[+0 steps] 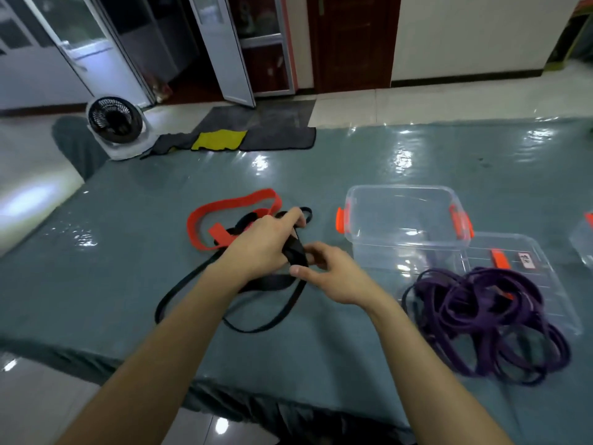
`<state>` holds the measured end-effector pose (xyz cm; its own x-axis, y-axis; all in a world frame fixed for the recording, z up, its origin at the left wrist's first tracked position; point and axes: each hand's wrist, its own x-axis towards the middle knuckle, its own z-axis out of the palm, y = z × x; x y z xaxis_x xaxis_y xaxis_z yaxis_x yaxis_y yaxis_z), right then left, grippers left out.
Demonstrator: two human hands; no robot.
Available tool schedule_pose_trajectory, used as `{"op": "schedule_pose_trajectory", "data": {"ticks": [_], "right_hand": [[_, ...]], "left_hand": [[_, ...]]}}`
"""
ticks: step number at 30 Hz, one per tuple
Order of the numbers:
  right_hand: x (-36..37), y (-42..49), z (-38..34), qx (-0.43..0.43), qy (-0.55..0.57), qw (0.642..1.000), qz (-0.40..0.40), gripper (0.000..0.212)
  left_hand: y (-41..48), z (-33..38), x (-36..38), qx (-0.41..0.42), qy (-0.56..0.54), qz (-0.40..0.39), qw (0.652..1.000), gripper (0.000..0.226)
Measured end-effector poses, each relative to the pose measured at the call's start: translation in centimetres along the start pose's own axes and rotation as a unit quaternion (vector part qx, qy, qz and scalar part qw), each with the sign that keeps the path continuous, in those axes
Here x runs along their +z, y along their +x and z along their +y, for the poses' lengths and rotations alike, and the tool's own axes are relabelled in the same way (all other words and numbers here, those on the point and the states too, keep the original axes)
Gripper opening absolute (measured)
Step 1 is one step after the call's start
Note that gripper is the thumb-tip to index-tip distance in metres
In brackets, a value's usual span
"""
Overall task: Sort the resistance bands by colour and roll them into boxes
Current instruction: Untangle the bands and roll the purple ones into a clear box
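Observation:
A black resistance band (282,311) trails in long loops over the teal table cover (134,252). My left hand (266,242) grips a small coil of it at the middle of the table. My right hand (327,271) pinches the same coil from the right side. A red band (205,216) lies flat just behind my left hand, partly under the black one. A heap of purple bands (487,319) sits at the right. A clear box with orange latches (404,220) stands behind my right hand, nothing inside it.
A clear lid (542,268) lies flat under the back of the purple heap. Another clear box corner (584,242) shows at the right edge. On the floor beyond the table are a small fan (117,126) and grey and yellow cloths (224,139).

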<state>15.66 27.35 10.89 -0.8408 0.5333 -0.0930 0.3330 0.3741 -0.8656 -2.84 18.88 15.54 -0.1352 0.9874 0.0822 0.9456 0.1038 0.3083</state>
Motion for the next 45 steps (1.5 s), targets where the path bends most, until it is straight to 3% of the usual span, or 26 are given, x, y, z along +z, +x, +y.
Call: {"op": "schedule_pose_trajectory", "data": {"ticks": [1,5,9,13,17,18,21,22,25,26,29,32,35,37,40,42,45], "right_hand": [[-0.2,0.1,0.1,-0.002,-0.005,1.000,0.005,0.023],[-2.6,-0.2,-0.6,-0.008,-0.016,1.000,0.006,0.019],[-4.2,-2.3,-1.4,0.011,-0.046,0.999,0.014,0.016],[-4.9,-4.2,-2.2,-0.006,-0.021,0.999,0.035,0.033],[-5.4,-4.1,-1.6,0.018,0.005,0.994,0.111,0.033],[-5.6,-4.0,-1.3,0.026,0.021,0.991,0.130,0.032],[-5.9,-3.2,-1.1,0.030,0.039,0.984,0.172,0.024],[-5.8,-2.8,-1.3,0.029,0.012,0.985,0.169,0.022],[-5.4,-1.7,-1.6,0.034,-0.060,0.985,0.157,0.018],[-5.4,-1.5,-1.6,0.033,-0.068,0.984,0.162,0.017],[-5.6,-1.3,-1.8,0.023,-0.075,0.981,0.176,0.016],[-4.6,-0.4,-2.1,0.042,-0.072,0.986,0.145,0.004],[-2.1,-0.1,-2.5,0.025,-0.043,0.993,0.105,0.053],[-0.2,0.0,-2.7,0.013,0.008,0.997,0.077,0.070],[1.1,0.6,-3.0,0.024,0.007,0.995,0.101,0.047],[0.9,0.4,-2.8,0.033,0.004,0.994,0.102,0.035],[0.2,-0.4,-2.7,0.046,0.104,0.989,0.096,0.029]], "left_hand": [[-0.2,-0.3,0.4,0.007,-0.028,0.014,0.999,0.052],[-1.4,-1.9,2.9,-0.020,-0.181,0.039,0.982,0.053],[-2.8,-4.3,8.6,-0.066,-0.117,-0.020,0.991,0.041],[-2.6,-4.8,11.6,-0.074,-0.120,0.003,0.990,0.043],[-0.8,-6.2,8.1,-0.119,-0.132,0.009,0.984,0.012],[-0.1,-6.9,6.1,-0.126,-0.116,0.042,0.984,0.013],[1.7,-7.9,-1.0,-0.115,-0.110,0.241,0.957,0.021],[2.1,-7.9,-3.1,-0.097,-0.107,0.264,0.954,0.021],[2.2,-8.3,-7.0,-0.064,-0.007,0.140,0.988,0.017],[2.0,-8.5,-7.7,-0.059,0.007,0.143,0.988,0.014],[1.9,-7.2,-8.7,-0.020,-0.069,0.252,0.965,0.009],[2.0,-5.2,-7.6,-0.014,-0.070,0.113,0.991,0.018],[1.9,-3.2,-6.1,0.006,-0.096,0.065,0.993,0.026],[2.1,-1.8,-5.5,0.036,-0.089,0.014,0.995,0.033],[2.1,-0.9,-4.4,0.066,-0.059,-0.064,0.994,0.049],[1.8,-1.6,-3.6,0.052,-0.103,-0.049,0.992,0.051],[0.8,-3.0,-1.6,0.032,-0.180,0.000,0.983,0.043]]}}
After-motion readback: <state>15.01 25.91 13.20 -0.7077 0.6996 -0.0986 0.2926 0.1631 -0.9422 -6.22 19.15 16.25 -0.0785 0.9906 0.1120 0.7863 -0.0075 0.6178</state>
